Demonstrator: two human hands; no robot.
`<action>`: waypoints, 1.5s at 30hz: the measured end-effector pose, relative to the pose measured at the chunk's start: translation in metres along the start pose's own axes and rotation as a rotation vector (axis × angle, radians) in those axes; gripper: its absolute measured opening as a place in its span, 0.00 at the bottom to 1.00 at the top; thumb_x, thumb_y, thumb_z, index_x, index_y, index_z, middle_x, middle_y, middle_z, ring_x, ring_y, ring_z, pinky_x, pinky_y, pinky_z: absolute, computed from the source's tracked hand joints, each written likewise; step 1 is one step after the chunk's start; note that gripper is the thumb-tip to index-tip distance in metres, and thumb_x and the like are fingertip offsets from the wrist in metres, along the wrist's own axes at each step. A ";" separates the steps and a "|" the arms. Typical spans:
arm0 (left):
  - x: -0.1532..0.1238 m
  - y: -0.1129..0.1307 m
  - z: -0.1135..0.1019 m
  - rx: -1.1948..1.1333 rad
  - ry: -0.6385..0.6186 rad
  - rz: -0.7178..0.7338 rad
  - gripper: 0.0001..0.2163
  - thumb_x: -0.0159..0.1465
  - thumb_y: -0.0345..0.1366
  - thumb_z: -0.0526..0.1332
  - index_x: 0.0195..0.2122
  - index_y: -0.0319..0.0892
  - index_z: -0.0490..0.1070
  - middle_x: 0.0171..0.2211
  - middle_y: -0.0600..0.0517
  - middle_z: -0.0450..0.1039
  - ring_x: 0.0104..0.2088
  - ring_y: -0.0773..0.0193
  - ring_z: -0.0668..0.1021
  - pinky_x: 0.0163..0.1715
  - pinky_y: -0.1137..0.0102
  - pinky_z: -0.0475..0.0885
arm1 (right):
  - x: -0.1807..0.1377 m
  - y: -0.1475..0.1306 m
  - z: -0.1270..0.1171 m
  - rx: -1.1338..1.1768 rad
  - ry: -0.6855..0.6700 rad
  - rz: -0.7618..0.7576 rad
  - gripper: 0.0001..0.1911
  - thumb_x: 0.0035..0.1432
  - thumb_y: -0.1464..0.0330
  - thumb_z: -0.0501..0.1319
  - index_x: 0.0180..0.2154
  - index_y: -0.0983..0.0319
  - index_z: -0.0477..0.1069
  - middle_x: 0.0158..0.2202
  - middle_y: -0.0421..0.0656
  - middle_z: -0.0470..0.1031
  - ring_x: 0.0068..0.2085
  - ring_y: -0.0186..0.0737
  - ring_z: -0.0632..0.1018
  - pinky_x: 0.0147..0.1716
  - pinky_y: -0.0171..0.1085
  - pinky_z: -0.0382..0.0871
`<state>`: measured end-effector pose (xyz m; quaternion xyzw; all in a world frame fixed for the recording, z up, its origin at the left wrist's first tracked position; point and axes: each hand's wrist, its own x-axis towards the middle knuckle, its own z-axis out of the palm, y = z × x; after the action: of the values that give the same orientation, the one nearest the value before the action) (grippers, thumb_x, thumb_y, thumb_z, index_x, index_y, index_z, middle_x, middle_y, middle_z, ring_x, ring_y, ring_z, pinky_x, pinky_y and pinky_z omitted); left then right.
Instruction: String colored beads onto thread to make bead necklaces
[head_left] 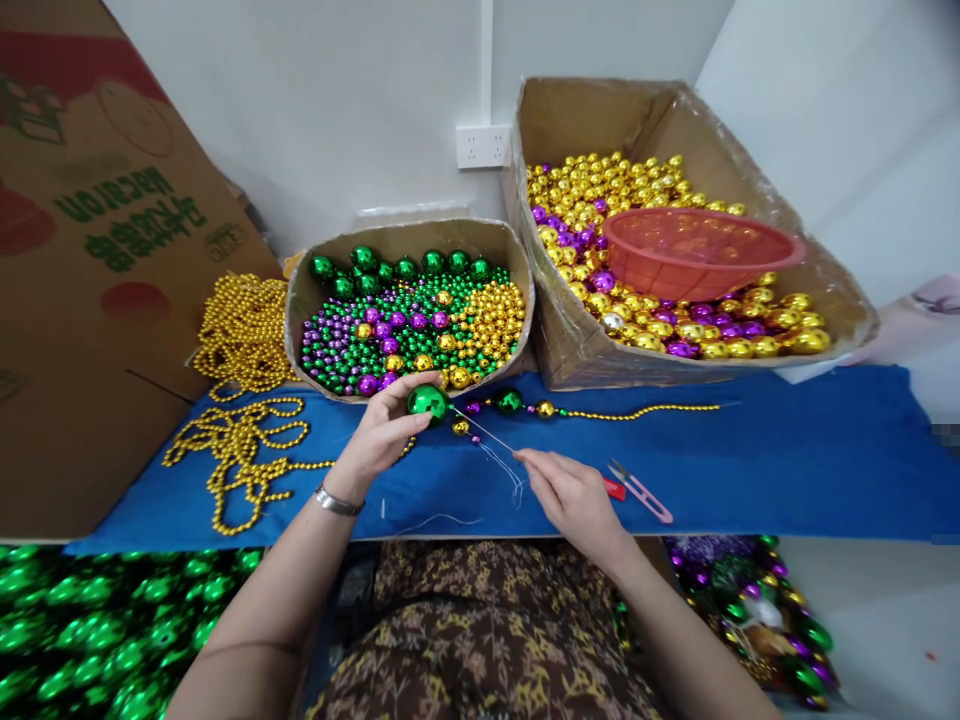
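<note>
Left hand (382,435): fingers and thumb closed around a green ball (428,402), held just above the near edge of the blue cloth (787,460), directly in front of the small box (405,232). The green ball is glossy, mirror-finished and larger than most beads nearby. A pale thread (484,432) runs from it down to the right hand (574,495), whose fingertips are pinched together on the thread's end; whether they also hold a needle cannot be made out. Loose loops of thread hang below, too fine to trace. Behind the ball a bead strand (600,412) lies on the cloth: purple, green and gold beads, then a line of tiny gold ones running right. Pink-handled snips (641,492) lie just beside the right hand, which covers their red end. The small box holds green, purple and gold beads; the large box (570,330) holds gold and purple balls with a red basket (697,255) resting on them. Gold chains (240,440) lie heaped at left. The left palm hides the ball's near side, and the frame cuts off both forearms.
</note>
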<state>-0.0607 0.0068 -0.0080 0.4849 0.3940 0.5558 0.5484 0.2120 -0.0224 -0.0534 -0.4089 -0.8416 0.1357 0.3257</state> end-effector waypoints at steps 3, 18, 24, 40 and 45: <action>-0.001 0.002 0.002 0.085 -0.033 -0.006 0.25 0.50 0.31 0.72 0.51 0.44 0.74 0.48 0.46 0.75 0.45 0.60 0.76 0.45 0.70 0.70 | 0.000 0.003 0.001 -0.095 -0.007 -0.034 0.15 0.68 0.69 0.51 0.49 0.60 0.75 0.33 0.45 0.80 0.33 0.39 0.80 0.34 0.36 0.74; -0.009 -0.032 0.036 -0.078 0.002 -0.038 0.24 0.50 0.35 0.73 0.49 0.46 0.73 0.43 0.49 0.73 0.40 0.63 0.74 0.39 0.71 0.69 | -0.003 -0.001 0.030 0.129 0.100 0.029 0.13 0.68 0.69 0.51 0.46 0.60 0.73 0.39 0.46 0.81 0.38 0.41 0.82 0.39 0.39 0.76; -0.013 -0.030 0.042 -0.143 0.019 -0.069 0.25 0.49 0.34 0.73 0.49 0.48 0.73 0.42 0.50 0.74 0.37 0.63 0.75 0.36 0.70 0.70 | -0.005 0.002 0.035 0.153 0.114 -0.002 0.13 0.68 0.70 0.51 0.46 0.60 0.73 0.39 0.46 0.81 0.38 0.41 0.81 0.39 0.39 0.76; -0.017 -0.036 0.047 -0.145 -0.011 -0.020 0.28 0.48 0.31 0.74 0.52 0.46 0.72 0.44 0.50 0.71 0.39 0.66 0.72 0.37 0.73 0.69 | -0.012 0.003 0.041 0.278 0.120 0.072 0.11 0.67 0.70 0.52 0.44 0.60 0.72 0.39 0.44 0.81 0.39 0.39 0.82 0.40 0.36 0.76; -0.017 -0.037 0.047 -0.138 0.000 -0.020 0.27 0.47 0.31 0.74 0.50 0.44 0.71 0.41 0.50 0.71 0.37 0.66 0.73 0.35 0.75 0.68 | -0.011 0.001 0.041 0.286 0.101 0.117 0.11 0.67 0.69 0.52 0.43 0.60 0.72 0.39 0.45 0.81 0.40 0.40 0.82 0.41 0.36 0.76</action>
<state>-0.0075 -0.0114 -0.0353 0.4418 0.3596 0.5762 0.5861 0.1901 -0.0291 -0.0896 -0.4128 -0.7710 0.2523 0.4141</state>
